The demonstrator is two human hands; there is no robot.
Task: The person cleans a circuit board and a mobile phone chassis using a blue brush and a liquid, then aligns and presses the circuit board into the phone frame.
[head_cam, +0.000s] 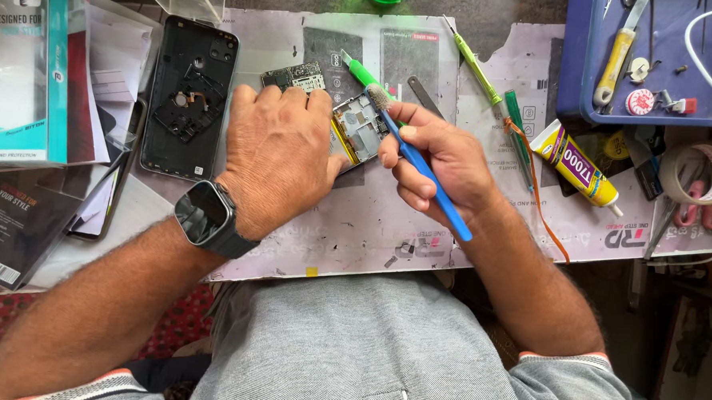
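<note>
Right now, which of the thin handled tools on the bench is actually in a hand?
The blue-handled brush, gripped in the right hand, bristles on the opened phone. The green-handled tools lie loose on the mat, untouched.

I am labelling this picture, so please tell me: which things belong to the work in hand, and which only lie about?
In use: opened phone, blue brush, left hand, right hand.
Lying about: back cover, glue tube, green screwdriver, tape roll.
</note>
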